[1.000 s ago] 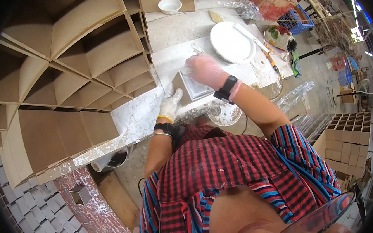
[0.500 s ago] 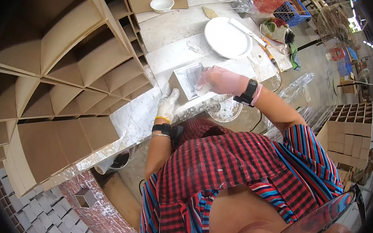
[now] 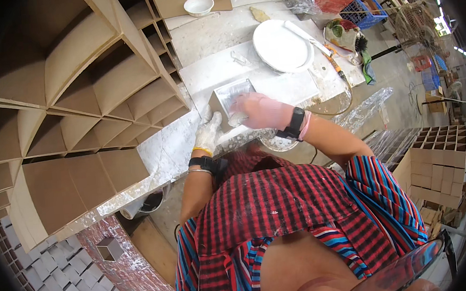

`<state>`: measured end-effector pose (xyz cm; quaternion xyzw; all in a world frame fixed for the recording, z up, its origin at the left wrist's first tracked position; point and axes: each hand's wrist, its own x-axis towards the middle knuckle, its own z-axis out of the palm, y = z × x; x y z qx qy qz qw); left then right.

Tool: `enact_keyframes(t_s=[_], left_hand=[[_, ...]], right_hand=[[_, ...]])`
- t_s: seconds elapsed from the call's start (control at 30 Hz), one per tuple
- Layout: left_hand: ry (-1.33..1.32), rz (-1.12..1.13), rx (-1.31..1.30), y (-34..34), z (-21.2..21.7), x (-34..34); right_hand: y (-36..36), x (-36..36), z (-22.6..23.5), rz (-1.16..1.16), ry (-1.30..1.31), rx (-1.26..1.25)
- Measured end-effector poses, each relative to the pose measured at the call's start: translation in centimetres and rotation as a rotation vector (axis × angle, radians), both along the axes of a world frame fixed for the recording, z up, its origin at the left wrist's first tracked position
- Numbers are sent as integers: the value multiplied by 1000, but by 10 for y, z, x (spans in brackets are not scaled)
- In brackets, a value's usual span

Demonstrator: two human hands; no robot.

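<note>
A small square box (image 3: 219, 106) with a brown outside and a grey-white face lies on the white-stained worktable. My left hand (image 3: 208, 133), in a whitish glove, grips the box's near left side. Over the box's face is my right hand (image 3: 263, 110), in a pinkish glove, with its fingers curled down onto it. A bit of something whitish shows under those fingertips, too covered to name. Beyond my right hand stands a round white tub (image 3: 280, 46) of white paste or paint, and a brush-like white tool (image 3: 304, 36) lies across its rim.
Brown board compartments (image 3: 75, 87) rise at the left. A small white bowl (image 3: 199, 5) sits at the table's far side. Right of the tub are an orange-handled tool with a hose (image 3: 338, 69) and a blue crate (image 3: 363, 10). A fan (image 3: 418, 27) stands farther right.
My right hand has slid left and slightly nearer across the box's face. The left hand keeps its hold on the box's side.
</note>
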<state>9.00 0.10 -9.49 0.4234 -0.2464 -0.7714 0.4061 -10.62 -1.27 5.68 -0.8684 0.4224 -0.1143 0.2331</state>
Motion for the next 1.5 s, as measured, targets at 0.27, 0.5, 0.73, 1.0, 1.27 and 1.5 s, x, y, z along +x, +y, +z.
enact_keyframes(t_s=[0.27,0.5,0.73,1.0,1.27,1.5], left_hand=[[42,-16,-18,-1,6,-11],[-85,-42,-81,-4,-16,-16],[-127,-6,-85,2,-18,-18],[-127,-24,-158,3,-14,-18],[-121,-24,-78,1,-3,-19],[-7,-15,-88,-3,-14,-22]], right_hand=[[-40,-26,23,-348,438,-156],[-75,-14,-5,-366,710,-121],[-68,-25,6,-393,515,-79],[-41,-32,26,-12,740,-151],[-10,-29,25,293,1005,-229],[-21,-29,27,348,952,-327]])
